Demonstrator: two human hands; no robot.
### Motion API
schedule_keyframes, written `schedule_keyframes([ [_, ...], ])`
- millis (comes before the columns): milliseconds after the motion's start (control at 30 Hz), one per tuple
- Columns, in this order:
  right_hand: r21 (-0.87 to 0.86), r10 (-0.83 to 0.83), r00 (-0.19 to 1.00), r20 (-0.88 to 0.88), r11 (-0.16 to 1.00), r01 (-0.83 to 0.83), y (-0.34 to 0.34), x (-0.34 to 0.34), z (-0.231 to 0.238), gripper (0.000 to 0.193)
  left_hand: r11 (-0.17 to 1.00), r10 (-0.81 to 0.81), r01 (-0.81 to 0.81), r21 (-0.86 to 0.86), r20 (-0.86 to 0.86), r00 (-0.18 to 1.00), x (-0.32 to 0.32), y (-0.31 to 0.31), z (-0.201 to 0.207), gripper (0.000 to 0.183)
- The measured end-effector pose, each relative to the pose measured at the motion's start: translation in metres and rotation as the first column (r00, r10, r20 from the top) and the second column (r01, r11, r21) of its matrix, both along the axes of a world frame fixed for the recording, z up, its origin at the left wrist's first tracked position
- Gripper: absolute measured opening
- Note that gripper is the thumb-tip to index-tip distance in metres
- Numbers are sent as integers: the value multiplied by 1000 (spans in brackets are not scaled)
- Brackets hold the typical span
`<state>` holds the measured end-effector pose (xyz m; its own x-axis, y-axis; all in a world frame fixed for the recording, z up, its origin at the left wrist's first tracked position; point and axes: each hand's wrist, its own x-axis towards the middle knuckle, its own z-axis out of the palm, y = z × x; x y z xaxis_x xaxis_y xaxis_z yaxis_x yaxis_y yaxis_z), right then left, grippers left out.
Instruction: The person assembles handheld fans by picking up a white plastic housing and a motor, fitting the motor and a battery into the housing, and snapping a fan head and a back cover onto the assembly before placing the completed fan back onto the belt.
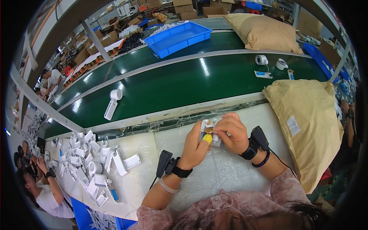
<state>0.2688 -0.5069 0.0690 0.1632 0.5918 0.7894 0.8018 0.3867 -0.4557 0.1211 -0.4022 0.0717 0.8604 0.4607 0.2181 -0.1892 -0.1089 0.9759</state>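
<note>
Above the padded worktable, my left hand grips a small white plastic housing, open, with brownish and blue parts inside. Its thumb ends in a yellow covering that looks like a finger cot. My right hand meets it from the right, fingers pinched together at the housing's inside; whatever they pinch is too small and covered to name. More white plastic shows beneath the fingers. To the left lies a heap of white plastic housings and round fan heads, some with blue cells showing.
Beyond the table runs a green conveyor belt with a white handheld fan and opened fan pieces. A blue tray and a large paper sack stand behind; another sack leans at right. A co-worker sits at left.
</note>
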Motion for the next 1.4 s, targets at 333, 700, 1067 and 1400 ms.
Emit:
schedule_keyframes([
  [333,5,11,1000,-18,1000,-11,-1,-2,2,21,999,52,-51,-15,43,998,3,-3,-12,33],
  [700,0,4,1000,5,1000,-4,1,-2,0,21,967,154,-139,214,-51,987,1,-3,-14,31],
  [1067,26,-99,981,165,995,96,2,-10,11,25,964,171,-133,232,-153,973,2,-4,-7,27],
  [1400,40,-16,987,158,999,10,0,-1,2,27,991,57,-38,127,-153,987,3,-3,-3,39],
])
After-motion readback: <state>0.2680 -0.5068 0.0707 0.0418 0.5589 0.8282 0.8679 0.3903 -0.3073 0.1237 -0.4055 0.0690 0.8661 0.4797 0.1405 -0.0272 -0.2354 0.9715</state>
